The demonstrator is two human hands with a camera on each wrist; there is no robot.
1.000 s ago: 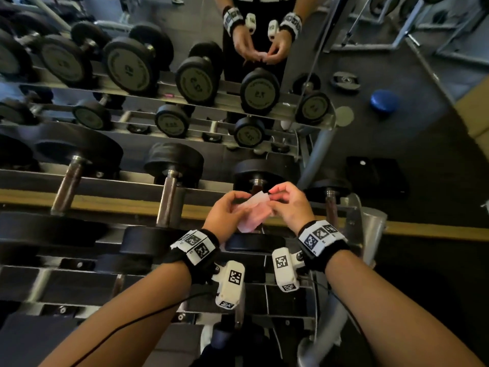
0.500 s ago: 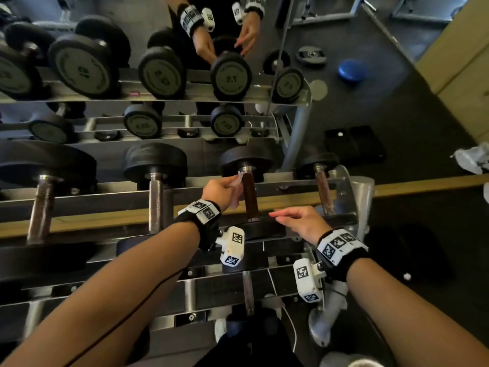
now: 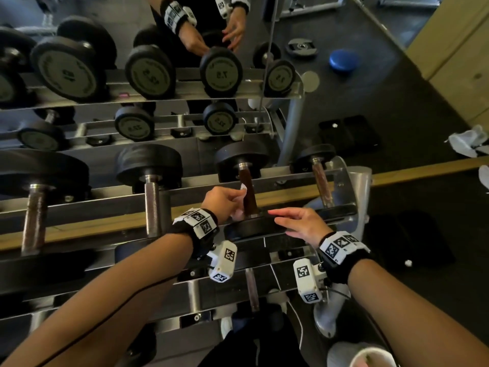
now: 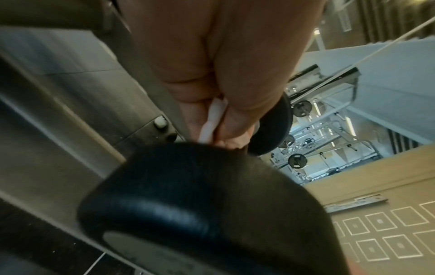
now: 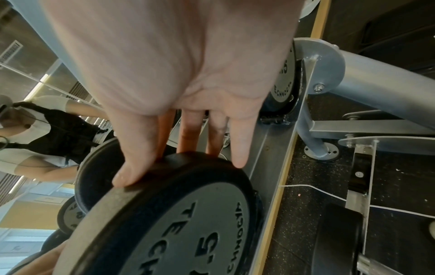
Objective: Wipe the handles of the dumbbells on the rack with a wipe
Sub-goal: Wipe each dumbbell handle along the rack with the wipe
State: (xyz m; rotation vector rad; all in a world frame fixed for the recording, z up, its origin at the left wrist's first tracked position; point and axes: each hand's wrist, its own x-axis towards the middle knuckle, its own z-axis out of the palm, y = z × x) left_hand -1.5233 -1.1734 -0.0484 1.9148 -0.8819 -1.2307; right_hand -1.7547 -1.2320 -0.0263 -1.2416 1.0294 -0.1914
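Several black dumbbells lie on a grey rack (image 3: 105, 202) before a mirror. My left hand (image 3: 225, 201) grips a white wipe (image 3: 243, 189) and holds it against the left side of a dark brown dumbbell handle (image 3: 247, 192). The wipe (image 4: 212, 121) shows pinched in the fingers in the left wrist view, above the dumbbell's black near weight (image 4: 200, 204). My right hand (image 3: 299, 222) lies with straight fingers on that near weight (image 3: 254, 226). In the right wrist view its fingertips (image 5: 237, 158) touch the rim of the weight (image 5: 176, 214).
More dumbbells sit to the left (image 3: 152, 197) and right (image 3: 321, 181) on the same shelf, with a lower shelf (image 3: 251, 287) below. The mirror repeats the rack and hands. A blue disc (image 3: 342, 59), a weight plate (image 3: 300, 47) and white cloths (image 3: 468, 141) lie on the dark floor.
Both hands held the wipe together a second ago. The left hand then carried it to the dumbbell handle, and the right hand dropped onto the near weight. The view has shifted slightly.
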